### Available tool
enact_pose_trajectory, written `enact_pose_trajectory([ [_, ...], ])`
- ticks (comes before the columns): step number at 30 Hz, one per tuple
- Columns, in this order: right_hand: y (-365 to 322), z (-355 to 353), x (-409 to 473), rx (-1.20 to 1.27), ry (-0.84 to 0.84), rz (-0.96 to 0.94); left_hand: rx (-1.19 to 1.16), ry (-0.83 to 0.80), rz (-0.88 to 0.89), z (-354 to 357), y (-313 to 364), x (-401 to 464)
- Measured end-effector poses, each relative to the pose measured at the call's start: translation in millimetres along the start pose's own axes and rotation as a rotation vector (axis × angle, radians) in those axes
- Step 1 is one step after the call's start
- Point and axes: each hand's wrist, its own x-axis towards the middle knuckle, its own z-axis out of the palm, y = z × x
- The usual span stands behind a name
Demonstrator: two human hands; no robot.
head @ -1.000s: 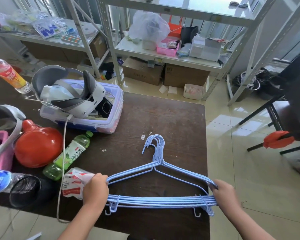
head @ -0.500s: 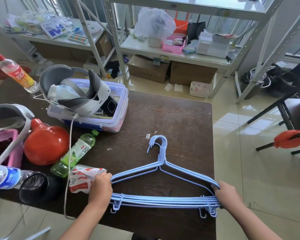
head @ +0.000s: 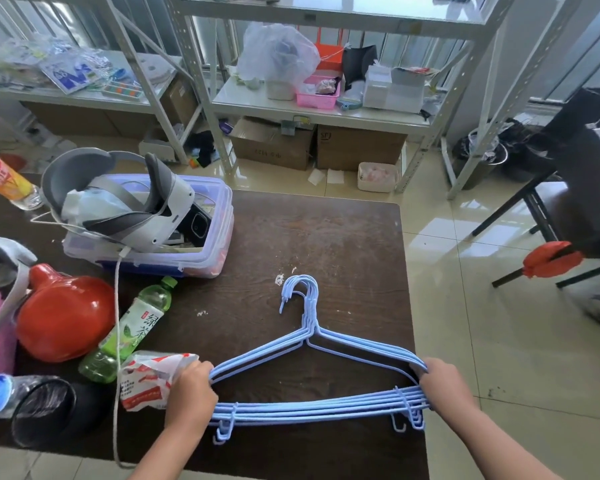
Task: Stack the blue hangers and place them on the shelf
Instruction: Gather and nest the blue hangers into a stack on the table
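Several blue wire hangers (head: 312, 408) lie stacked on one another over the dark wooden table (head: 326, 237), hooks pointing away from me. My left hand (head: 191, 396) is closed around the stack's left end. At the right end, near the table's right edge, my right hand (head: 442, 384) grips the same stack. The white metal shelf (head: 321, 110) stands beyond the table's far edge, its lower board crowded with items.
On the left of the table are a clear plastic box (head: 201, 251) with a white headset (head: 118, 199) on it, a red jug (head: 63, 317), a green tea bottle (head: 132, 330), a snack packet (head: 149, 379) and a white cable (head: 118, 341). Cardboard boxes (head: 274, 143) sit under the shelf. A black chair (head: 575, 188) stands right.
The view has shifted slightly, so the table and hangers sit a little further right in the picture. Both hands keep their grip on the hanger stack's ends.
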Motion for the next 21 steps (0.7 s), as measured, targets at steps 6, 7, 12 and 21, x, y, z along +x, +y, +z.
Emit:
enact_pose_trajectory([
  [6, 7.2, -9.6, -20.6, 0.077, 0.131, 0.015, -0.021, 0.050, 0.059, -10.3, 4.1, -5.1],
  [7, 10.0, -10.6, -25.2, 0.095, 0.147, 0.008, -0.018, 0.060, 0.069, -12.0, 3.6, -5.8],
  [12, 25.0, -1.8, -39.6, 0.109, 0.171, -0.023, -0.025, 0.051, 0.069, -10.6, -7.0, -14.9],
  [21, 22.9, 20.1, -41.8, -0.003, 0.108, -0.035, -0.033, 0.044, 0.020, 12.3, -37.0, -29.1],
])
